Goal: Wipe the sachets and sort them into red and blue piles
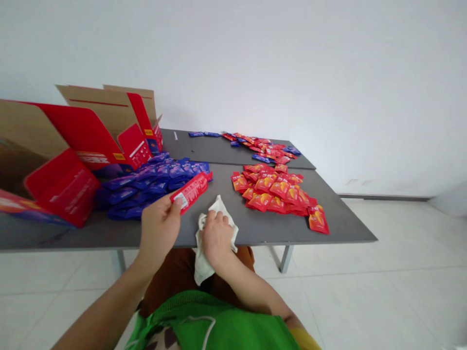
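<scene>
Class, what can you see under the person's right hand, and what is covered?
A white cloth lies under the right hand, its near part hanging off the table. Whatever lies beneath the cloth is hidden.

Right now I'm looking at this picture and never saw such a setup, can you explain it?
There's no machine: these are a person's bare hands, seen by one camera worn on the head, looking forward and down. The left hand holds a red packet. The right hand covers part of a bunched white cloth at the near edge of the grey table. Open red boxes stand at the left, beside a pile of blue packets. A pile of red packets lies to the right, with a mixed red and blue group farther back.
</scene>
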The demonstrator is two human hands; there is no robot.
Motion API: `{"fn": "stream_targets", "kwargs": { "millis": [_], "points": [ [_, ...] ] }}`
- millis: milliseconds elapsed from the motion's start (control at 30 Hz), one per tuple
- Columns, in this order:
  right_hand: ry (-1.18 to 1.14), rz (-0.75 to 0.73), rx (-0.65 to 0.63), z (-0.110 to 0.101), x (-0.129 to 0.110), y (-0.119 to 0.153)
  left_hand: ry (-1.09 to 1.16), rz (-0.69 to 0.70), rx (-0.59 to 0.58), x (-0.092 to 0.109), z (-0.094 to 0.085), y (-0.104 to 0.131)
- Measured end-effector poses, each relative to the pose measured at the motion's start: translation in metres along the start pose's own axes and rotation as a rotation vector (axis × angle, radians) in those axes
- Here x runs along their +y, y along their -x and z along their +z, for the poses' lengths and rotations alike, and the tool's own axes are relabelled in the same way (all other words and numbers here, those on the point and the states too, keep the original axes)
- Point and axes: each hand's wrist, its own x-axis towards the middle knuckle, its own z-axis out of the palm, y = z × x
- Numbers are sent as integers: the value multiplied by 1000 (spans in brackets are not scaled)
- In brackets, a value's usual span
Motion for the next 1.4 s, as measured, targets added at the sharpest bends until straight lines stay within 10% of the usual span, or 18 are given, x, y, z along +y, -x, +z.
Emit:
{"fn": "stream_targets", "kwargs": {
  "millis": [167,333,500,733,1033,1400],
  "points": [
    [-40,29,-3,0,3,-14,-325,417,-25,22,53,-42],
    [-34,94,9,-5,29,-12,-241,581,108,0,131,-94],
    [-26,121,46,-5,46,1,-380,916,-168,-36,186,-105],
    [-35,134,49,-8,67,6,-518,825,-559,-68,191,-104],
    [-39,78,38,-10,69,0,-643,-16,-103,-59,188,-127],
    [-64,89,57,-8,69,2,-580,363,-420,-73,217,-130]
  ]
}}
